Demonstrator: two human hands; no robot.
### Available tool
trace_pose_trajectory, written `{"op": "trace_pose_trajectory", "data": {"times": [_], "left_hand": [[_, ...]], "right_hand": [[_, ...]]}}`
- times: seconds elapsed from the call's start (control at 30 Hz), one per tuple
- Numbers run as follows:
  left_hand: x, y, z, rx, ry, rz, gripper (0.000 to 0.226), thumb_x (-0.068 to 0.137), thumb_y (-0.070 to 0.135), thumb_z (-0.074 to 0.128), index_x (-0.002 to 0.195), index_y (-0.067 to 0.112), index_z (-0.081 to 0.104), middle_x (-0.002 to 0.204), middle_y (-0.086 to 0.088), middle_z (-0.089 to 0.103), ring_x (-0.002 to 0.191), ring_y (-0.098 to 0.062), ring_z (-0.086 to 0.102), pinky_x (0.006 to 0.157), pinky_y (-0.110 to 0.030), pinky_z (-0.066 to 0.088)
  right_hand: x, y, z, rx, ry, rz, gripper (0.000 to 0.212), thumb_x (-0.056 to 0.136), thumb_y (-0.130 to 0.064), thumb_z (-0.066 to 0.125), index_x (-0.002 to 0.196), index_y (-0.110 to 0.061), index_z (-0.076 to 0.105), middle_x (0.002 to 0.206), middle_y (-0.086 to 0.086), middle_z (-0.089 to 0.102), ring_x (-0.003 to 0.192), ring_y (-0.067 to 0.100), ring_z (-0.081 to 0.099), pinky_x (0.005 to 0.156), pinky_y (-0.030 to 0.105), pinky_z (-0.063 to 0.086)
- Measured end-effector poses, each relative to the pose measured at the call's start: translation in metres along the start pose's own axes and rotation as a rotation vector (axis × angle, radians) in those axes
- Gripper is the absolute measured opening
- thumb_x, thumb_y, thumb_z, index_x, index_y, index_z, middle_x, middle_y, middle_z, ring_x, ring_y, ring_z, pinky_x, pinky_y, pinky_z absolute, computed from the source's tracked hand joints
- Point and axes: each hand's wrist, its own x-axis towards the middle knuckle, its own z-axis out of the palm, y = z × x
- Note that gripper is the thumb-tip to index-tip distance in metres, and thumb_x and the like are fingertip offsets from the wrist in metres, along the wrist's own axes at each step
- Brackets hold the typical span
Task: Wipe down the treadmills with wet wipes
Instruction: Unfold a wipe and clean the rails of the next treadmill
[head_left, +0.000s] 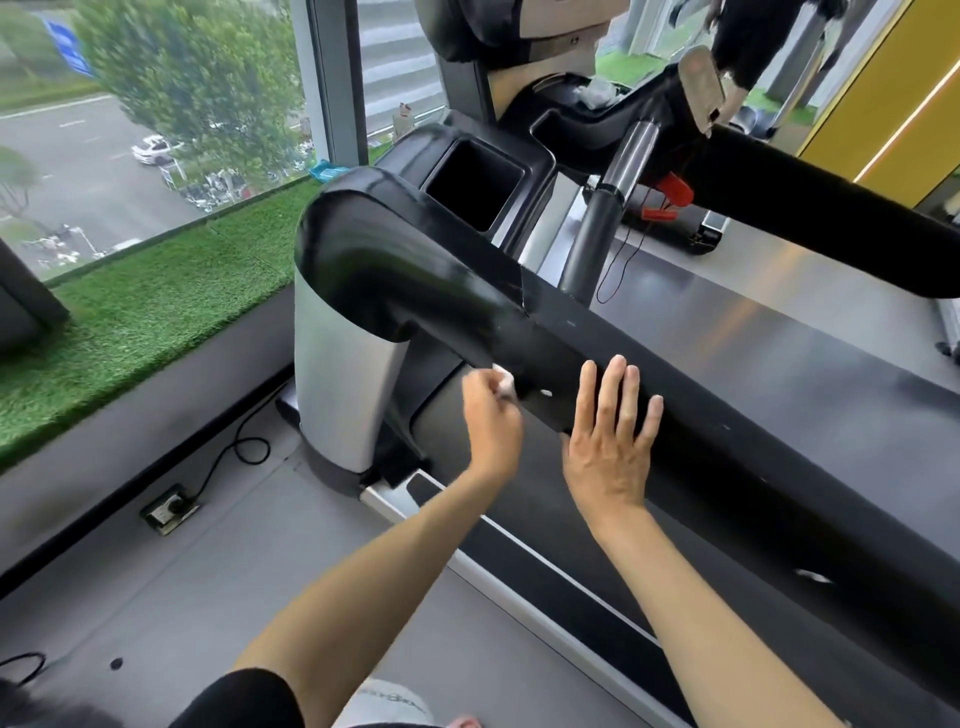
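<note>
A person stands beside a black treadmill, seen from above through a head-worn camera. Its thick black side handrail runs from the curved console end at ten o'clock down to four o'clock.

The left hand, just left of centre, pinches a small, bunched white wet wipe between thumb and fingertips. This grip is grasping the wipe, which presses against the rail's lower near edge. The left forearm reaches in from six o'clock, wrist bent slightly upward.

The right hand, just right of the left, lies flat on the rail's near face. Its grip is released: the fingers are straight, spread a little and point toward twelve o'clock, and it holds nothing. The right forearm enters from five o'clock.

The step in hand looks like wiping the rail's near face and underside. To do it well, the wipe would best be opened out for more contact, then drawn in long overlapping strokes along the rail, curling under the edge. The flat right hand steadies the body and would need lifting as the wipe reaches it.

A square cup holder sits at twelve o'clock. Artificial grass lines the window ledge at nine o'clock.
</note>
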Motion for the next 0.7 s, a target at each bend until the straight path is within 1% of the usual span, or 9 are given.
{"op": "trace_pose_trajectory", "data": {"times": [0.07,0.13,0.2,0.27,0.4,0.47,0.53,0.6,0.7], "left_hand": [[0.041,0.007,-0.011,0.007,0.148,-0.058,0.017,0.098,0.01,0.045,0.081,0.014,0.045,0.088,-0.007,0.047,0.08,-0.018,0.046,0.076,-0.026,0.038],[0.072,0.017,-0.019,-0.004,0.219,-0.077,0.018,0.102,0.021,0.043,0.088,0.01,0.048,0.094,-0.005,0.046,0.084,-0.016,0.044,0.078,-0.022,0.036],[0.072,0.027,-0.015,0.014,0.242,-0.03,0.009,0.098,0.008,0.044,0.097,0.003,0.051,0.098,-0.006,0.045,0.089,-0.017,0.044,0.08,-0.017,0.035],[0.041,0.026,-0.002,0.057,0.193,0.127,0.014,0.092,-0.003,0.042,0.1,-0.004,0.053,0.098,-0.01,0.045,0.092,-0.021,0.044,0.084,-0.012,0.033],[-0.01,-0.001,0.0,0.127,-0.128,0.433,0.024,0.081,-0.015,0.04,0.092,0.001,0.054,0.096,-0.003,0.044,0.089,-0.025,0.05,0.083,-0.014,0.038],[0.011,0.0,-0.011,0.122,-0.057,0.407,0.025,0.078,-0.019,0.04,0.088,0.0,0.055,0.093,-0.005,0.045,0.087,-0.022,0.049,0.083,-0.021,0.042],[0.045,0.012,-0.018,0.121,0.094,0.272,0.018,0.084,-0.016,0.043,0.092,-0.005,0.055,0.094,-0.012,0.047,0.089,-0.021,0.046,0.085,-0.026,0.04],[0.069,0.028,-0.019,0.146,0.195,0.197,0.015,0.088,-0.012,0.042,0.097,-0.008,0.054,0.096,-0.015,0.047,0.09,-0.021,0.043,0.084,-0.016,0.035],[0.05,0.042,-0.003,0.128,0.195,0.345,0.024,0.081,-0.014,0.039,0.097,-0.008,0.056,0.096,-0.018,0.05,0.091,-0.019,0.042,0.087,-0.008,0.031]], "right_hand": [[0.0,0.0,-0.001,-0.001,-0.021,0.005,0.102,0.078,-0.032,0.072,0.154,-0.004,0.01,0.155,0.022,0.006,0.144,0.036,0.009,0.117,0.053,0.002],[0.0,0.0,0.0,-0.001,-0.019,0.003,0.104,0.077,-0.035,0.073,0.154,-0.004,0.009,0.155,0.022,0.006,0.144,0.036,0.008,0.117,0.053,0.001],[0.0,0.0,0.0,-0.007,-0.025,-0.001,0.106,0.077,-0.037,0.072,0.154,-0.004,0.007,0.155,0.023,0.004,0.144,0.036,0.007,0.117,0.053,0.001],[-0.001,-0.001,0.0,-0.013,-0.027,-0.005,0.105,0.077,-0.036,0.071,0.154,-0.004,0.007,0.156,0.023,0.004,0.144,0.036,0.007,0.117,0.053,0.001],[0.0,-0.001,0.0,-0.009,-0.019,-0.006,0.103,0.078,-0.032,0.071,0.154,-0.004,0.007,0.156,0.023,0.005,0.144,0.036,0.007,0.118,0.053,-0.002],[0.0,-0.001,-0.001,0.015,-0.025,-0.003,0.104,0.077,-0.031,0.072,0.154,-0.004,0.008,0.156,0.022,0.005,0.144,0.036,0.007,0.118,0.053,-0.003],[0.001,-0.001,-0.002,0.026,-0.038,0.002,0.106,0.077,-0.034,0.073,0.154,-0.004,0.006,0.156,0.023,0.003,0.144,0.036,0.006,0.118,0.053,-0.003],[0.001,-0.001,-0.003,0.022,-0.056,-0.003,0.109,0.076,-0.037,0.073,0.154,-0.004,0.004,0.158,0.025,-0.003,0.144,0.037,0.005,0.117,0.053,-0.004],[0.0,0.0,-0.005,0.002,-0.073,-0.006,0.11,0.076,-0.04,0.072,0.154,-0.004,0.004,0.158,0.025,-0.011,0.146,0.038,0.0,0.118,0.053,-0.004]]}}
